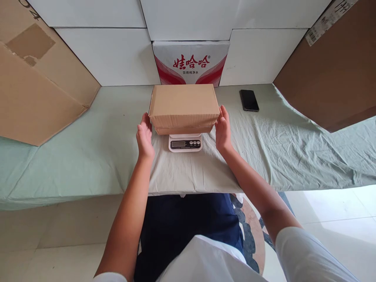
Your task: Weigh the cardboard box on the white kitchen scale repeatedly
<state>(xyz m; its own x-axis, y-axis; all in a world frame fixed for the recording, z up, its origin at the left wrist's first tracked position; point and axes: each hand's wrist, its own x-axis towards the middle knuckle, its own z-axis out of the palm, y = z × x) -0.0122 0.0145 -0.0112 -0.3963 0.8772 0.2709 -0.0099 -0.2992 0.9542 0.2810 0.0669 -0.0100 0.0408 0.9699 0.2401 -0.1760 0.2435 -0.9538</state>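
A closed brown cardboard box (184, 101) sits over a small white kitchen scale (185, 144), covering its weighing platform. The scale's front panel, with a display and several buttons, sticks out below the box. Against the box's left side, my left hand (145, 137) presses with its fingers nearly straight. My right hand (223, 129) is at the opposite side, its fingers along the right edge, so the box is held between both hands. Whether its full weight rests on the scale I cannot tell.
A black phone (249, 100) lies to the right on the green cloth (96, 156). Behind the box stands a white and red carton (190, 58) among white panels. Large cardboard sheets (44, 90) flank the left, and another brown carton (329, 78) the right.
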